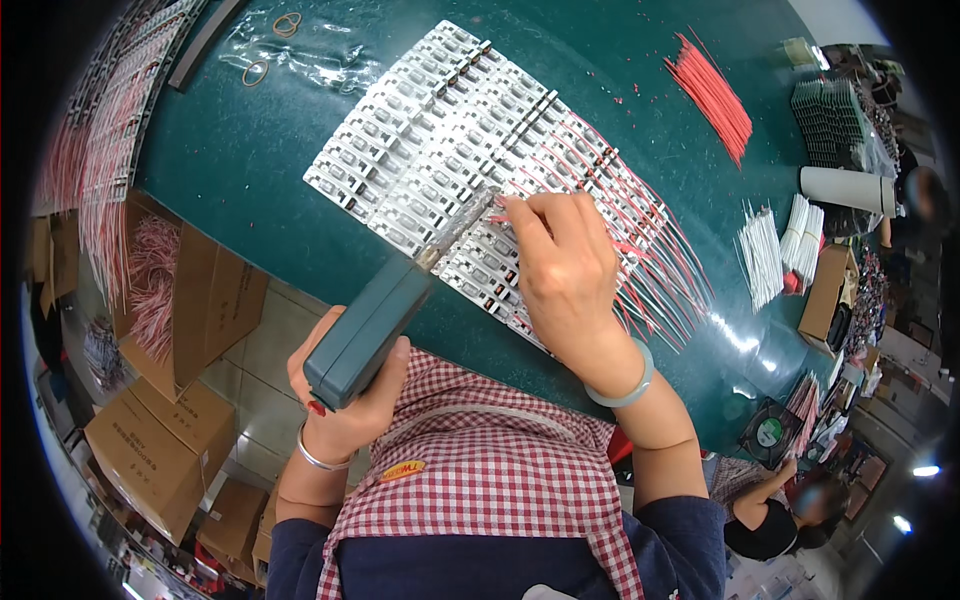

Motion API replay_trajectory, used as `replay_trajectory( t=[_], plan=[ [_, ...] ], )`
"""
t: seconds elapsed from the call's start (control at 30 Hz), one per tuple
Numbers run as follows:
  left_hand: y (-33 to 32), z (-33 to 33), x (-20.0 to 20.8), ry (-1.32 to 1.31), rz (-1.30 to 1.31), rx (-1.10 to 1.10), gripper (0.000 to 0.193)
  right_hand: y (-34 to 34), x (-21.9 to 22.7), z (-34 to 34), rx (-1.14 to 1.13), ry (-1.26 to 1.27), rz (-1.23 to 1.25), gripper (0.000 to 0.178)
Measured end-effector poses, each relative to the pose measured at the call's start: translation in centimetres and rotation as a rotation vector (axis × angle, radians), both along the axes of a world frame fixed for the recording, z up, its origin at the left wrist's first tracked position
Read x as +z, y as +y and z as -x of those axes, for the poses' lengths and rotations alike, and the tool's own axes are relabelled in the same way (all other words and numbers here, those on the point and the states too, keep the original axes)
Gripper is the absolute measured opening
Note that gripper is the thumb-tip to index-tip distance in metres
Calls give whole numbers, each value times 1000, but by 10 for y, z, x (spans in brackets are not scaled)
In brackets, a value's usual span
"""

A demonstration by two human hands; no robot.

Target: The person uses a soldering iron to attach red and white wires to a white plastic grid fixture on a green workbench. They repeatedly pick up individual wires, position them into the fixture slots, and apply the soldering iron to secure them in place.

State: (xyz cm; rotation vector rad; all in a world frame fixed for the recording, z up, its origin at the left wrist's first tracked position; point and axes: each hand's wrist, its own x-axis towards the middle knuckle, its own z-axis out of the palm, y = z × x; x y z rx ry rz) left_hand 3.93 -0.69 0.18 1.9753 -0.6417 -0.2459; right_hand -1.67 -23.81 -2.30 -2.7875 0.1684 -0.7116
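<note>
My left hand (375, 390) is wrapped round a dark green, gun-shaped hand tool (365, 325) with a long metal tip. That tip reaches over a panel of white connector-like parts (400, 130) set in close rows. My right hand (565, 260), with a pale bangle at its wrist, bends over the panel's right part. Its thumb and forefinger pinch a red wire (499, 207) at the tool's tip, mostly hidden by the fingers. Many thin red and white wires (665, 275) fan out from the panel's right side, beyond my right hand.
On the green table (240, 150) lie a bundle of red wires (710, 95), white wires (760, 260) and rubber bands (255, 72). Wired panels (115, 110) hang at the left edge. Cardboard boxes (165, 450) stand below left. A co-worker (770, 515) sits at lower right.
</note>
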Motion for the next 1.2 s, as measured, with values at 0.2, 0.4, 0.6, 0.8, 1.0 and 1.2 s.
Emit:
replay_trajectory(
  t=[0.2,0.4,0.6,0.8,1.0,1.2],
  plan=[
    [8,6,-3,51,4,69,24,-2,-3,1,-8,-10,5,28],
    [4,3,-1,26,38,28,24,0,-3,0,-24,-31,5,27],
    [-6,-3,5,12,13,-31,20,-1,-3,0,-26,-21,4,29],
    [-8,-3,2,9,7,-26,19,-1,-5,1,-35,-14,7,30],
    [4,6,-4,146,109,95,30,-1,-3,0,-31,-12,12,28],
    [8,3,13,632,577,214,55,1,-2,2,-42,-7,22,28]
  ],
)
